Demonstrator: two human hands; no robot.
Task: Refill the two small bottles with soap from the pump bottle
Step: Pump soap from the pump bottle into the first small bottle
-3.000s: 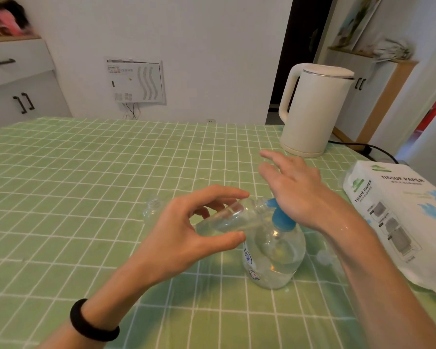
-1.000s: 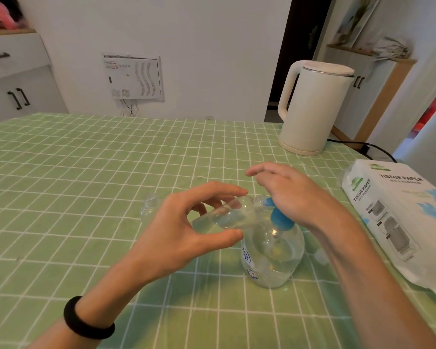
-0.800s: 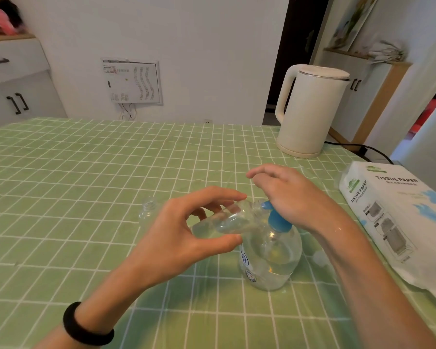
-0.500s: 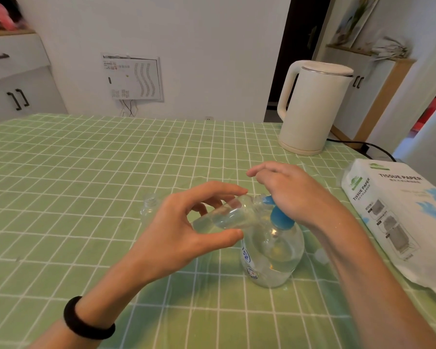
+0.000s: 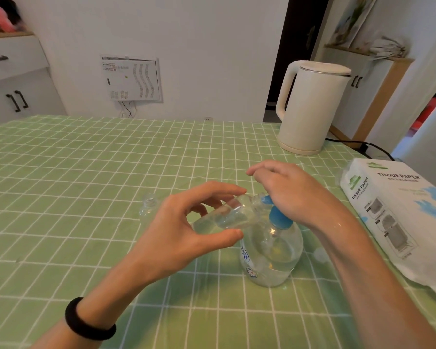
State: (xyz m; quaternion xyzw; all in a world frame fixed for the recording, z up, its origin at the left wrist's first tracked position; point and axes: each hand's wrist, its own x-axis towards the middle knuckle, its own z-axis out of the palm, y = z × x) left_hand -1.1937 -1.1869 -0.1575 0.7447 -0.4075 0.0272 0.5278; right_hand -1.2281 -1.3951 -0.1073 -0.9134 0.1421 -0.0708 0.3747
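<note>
A clear round pump bottle with a blue pump head stands on the green checked tablecloth, partly filled with clear soap. My left hand holds a small clear bottle tilted on its side between thumb and fingers, its mouth at the blue spout. My right hand rests palm-down on the pump head, fingers loosely bent. A second small clear bottle stands upright and uncapped on the cloth, to the left behind my left hand.
A cream electric kettle stands at the back right, its black cord trailing right. A white tissue paper pack lies at the right edge. A small clear cap lies beside the pump bottle. White cabinets stand at far left.
My right hand's fingers went from stretched out to loosely bent over the pump head. My left hand keeps the small bottle at the spout. The view shifted slightly.
</note>
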